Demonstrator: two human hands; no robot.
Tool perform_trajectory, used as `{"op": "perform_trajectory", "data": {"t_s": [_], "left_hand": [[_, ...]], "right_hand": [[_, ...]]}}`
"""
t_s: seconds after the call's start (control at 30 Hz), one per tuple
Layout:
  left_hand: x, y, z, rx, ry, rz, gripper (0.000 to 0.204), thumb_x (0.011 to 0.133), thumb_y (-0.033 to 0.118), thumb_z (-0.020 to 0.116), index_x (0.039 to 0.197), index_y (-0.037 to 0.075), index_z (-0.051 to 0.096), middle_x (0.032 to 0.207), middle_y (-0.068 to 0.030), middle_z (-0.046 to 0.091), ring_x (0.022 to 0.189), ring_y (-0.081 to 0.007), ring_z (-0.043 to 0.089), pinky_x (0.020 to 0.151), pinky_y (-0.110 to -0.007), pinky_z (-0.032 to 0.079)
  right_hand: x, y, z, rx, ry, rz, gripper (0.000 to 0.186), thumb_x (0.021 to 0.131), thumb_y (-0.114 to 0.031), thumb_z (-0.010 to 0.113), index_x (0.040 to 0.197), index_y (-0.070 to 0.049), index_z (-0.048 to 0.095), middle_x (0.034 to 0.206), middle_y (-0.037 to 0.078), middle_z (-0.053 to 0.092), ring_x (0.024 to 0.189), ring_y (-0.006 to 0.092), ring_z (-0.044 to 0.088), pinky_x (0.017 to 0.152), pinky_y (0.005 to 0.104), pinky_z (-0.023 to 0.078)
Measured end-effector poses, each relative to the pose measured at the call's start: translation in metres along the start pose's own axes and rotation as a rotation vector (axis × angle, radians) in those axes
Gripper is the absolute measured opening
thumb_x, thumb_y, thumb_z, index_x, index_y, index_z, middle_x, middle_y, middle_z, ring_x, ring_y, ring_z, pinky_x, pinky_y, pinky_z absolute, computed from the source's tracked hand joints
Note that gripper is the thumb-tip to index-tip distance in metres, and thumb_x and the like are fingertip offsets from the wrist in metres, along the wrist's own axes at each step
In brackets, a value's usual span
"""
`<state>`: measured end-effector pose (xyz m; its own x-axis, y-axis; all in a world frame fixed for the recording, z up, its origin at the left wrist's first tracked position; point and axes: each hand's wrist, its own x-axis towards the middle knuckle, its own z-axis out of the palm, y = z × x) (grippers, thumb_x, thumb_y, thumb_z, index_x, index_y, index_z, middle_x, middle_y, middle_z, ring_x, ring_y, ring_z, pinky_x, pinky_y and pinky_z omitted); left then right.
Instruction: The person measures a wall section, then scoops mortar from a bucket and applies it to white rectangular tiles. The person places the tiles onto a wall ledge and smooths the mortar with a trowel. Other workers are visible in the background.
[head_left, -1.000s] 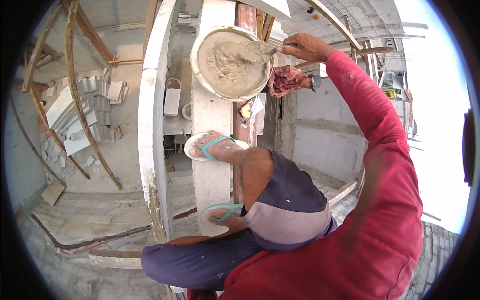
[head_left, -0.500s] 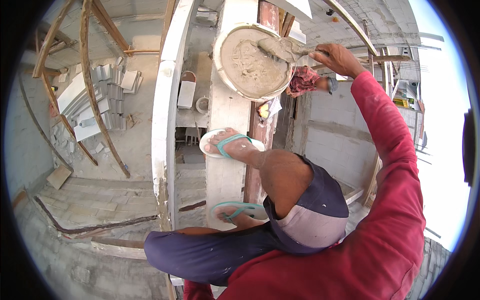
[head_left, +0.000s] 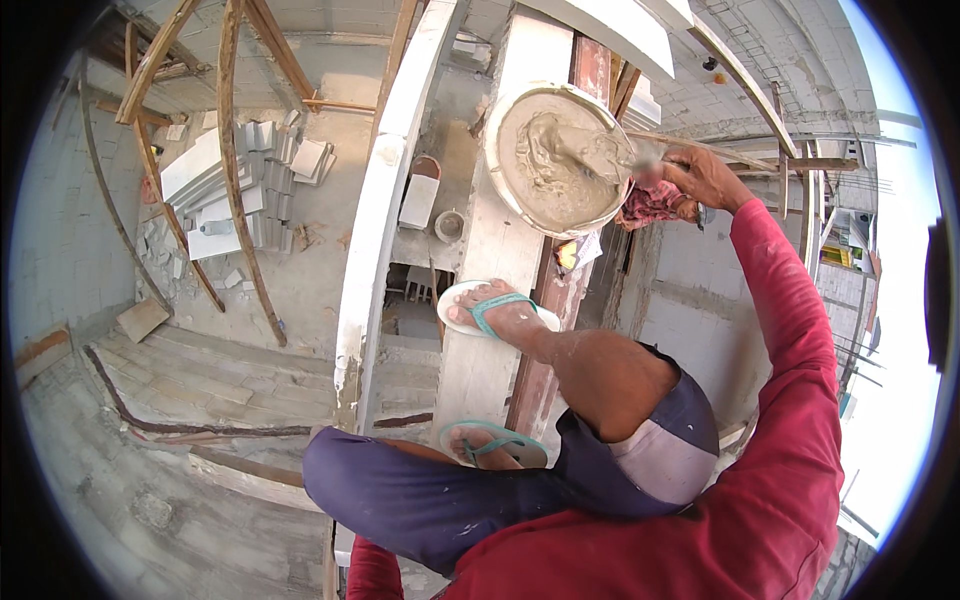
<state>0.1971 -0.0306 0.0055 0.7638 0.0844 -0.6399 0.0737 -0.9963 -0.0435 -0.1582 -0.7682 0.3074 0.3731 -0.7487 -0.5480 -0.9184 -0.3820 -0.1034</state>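
My right hand (head_left: 703, 178) is closed around the handle of a trowel. Wet grey mortar coats the trowel's blade (head_left: 598, 152), which dips into the mortar (head_left: 545, 190) filling a round pale bucket (head_left: 493, 165). The bucket stands on the narrow pale ledge beyond my feet. Thick folds and a hollow show in the mortar beside the blade. Of my left arm only the red sleeve (head_left: 374, 572) appears at the lower edge; the hand is out of sight.
My sandalled feet (head_left: 490, 312) rest on the ledge (head_left: 480, 385), high above a floor. A white-splashed beam (head_left: 385, 190) runs alongside on the left. Wooden poles (head_left: 228, 150) and stacked pale blocks (head_left: 235, 195) lie farther left. Below right is another person (head_left: 652, 203) in a checked shirt.
The trowel's blade has worked deeper into the mortar, heaping and folding it. My view has shifted, so the bucket and ledge appear farther right and lower.
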Motion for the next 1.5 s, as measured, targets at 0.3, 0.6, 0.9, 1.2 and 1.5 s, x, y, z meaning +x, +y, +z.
{"op": "perform_trajectory", "data": {"t_s": [0.3, 0.6, 0.9, 1.2, 1.5], "left_hand": [[-0.053, -0.015, 0.019, -0.099, -0.051, -0.120, 0.037, 0.103, 0.041, 0.057, 0.106, 0.010, 0.076, 0.098, -0.0186, 0.076, 0.094, -0.0454, 0.069, 0.085, -0.056, 0.053], [-0.082, 0.007, 0.037, -0.262, -0.124, -0.273, 0.037, 0.103, 0.041, 0.057, 0.105, 0.010, 0.076, 0.097, -0.0182, 0.076, 0.093, -0.0451, 0.070, 0.085, -0.056, 0.053], [-0.099, -0.011, 0.091, -0.458, 0.225, -0.198, 0.031, 0.101, 0.040, 0.063, 0.103, 0.013, 0.077, 0.097, -0.0134, 0.077, 0.093, -0.0388, 0.071, 0.083, -0.052, 0.054], [-0.102, -0.013, 0.099, -0.475, 0.335, -0.163, 0.024, 0.098, 0.035, 0.067, 0.101, 0.012, 0.075, 0.102, -0.0071, 0.076, 0.097, -0.0330, 0.069, 0.082, -0.049, 0.054], [-0.101, -0.016, 0.103, -0.480, 0.351, -0.114, 0.021, 0.097, 0.032, 0.066, 0.101, 0.013, 0.075, 0.101, -0.0058, 0.076, 0.096, -0.0328, 0.069, 0.082, -0.049, 0.055]], "right_hand": [[-0.011, -0.062, -0.022, 0.150, -0.031, -0.139, 0.039, 0.103, -0.037, 0.069, 0.098, 0.001, 0.067, 0.076, 0.001, 0.053, 0.076, 0.0113, 0.047, 0.069, 0.0318, 0.041], [0.075, -0.349, 0.045, -0.159, -0.286, -1.011, 0.034, 0.097, -0.031, 0.077, 0.110, 0.000, 0.074, 0.083, 0.012, 0.066, 0.070, 0.0258, 0.059, 0.069, 0.0355, 0.048], [0.091, -0.537, 0.302, -0.630, -0.323, -1.527, 0.030, 0.101, -0.038, 0.063, 0.116, -0.014, 0.074, 0.097, 0.010, 0.073, 0.089, 0.0324, 0.073, 0.079, 0.0460, 0.058], [0.117, -0.509, 0.353, -0.903, -0.160, -1.440, 0.023, 0.100, -0.035, 0.067, 0.116, -0.020, 0.074, 0.105, 0.006, 0.069, 0.096, 0.0302, 0.073, 0.079, 0.0457, 0.061], [0.152, -0.468, 0.313, -0.840, -0.152, -1.413, 0.027, 0.099, -0.033, 0.071, 0.122, -0.019, 0.072, 0.105, 0.005, 0.066, 0.097, 0.0285, 0.070, 0.081, 0.0440, 0.060]]}}
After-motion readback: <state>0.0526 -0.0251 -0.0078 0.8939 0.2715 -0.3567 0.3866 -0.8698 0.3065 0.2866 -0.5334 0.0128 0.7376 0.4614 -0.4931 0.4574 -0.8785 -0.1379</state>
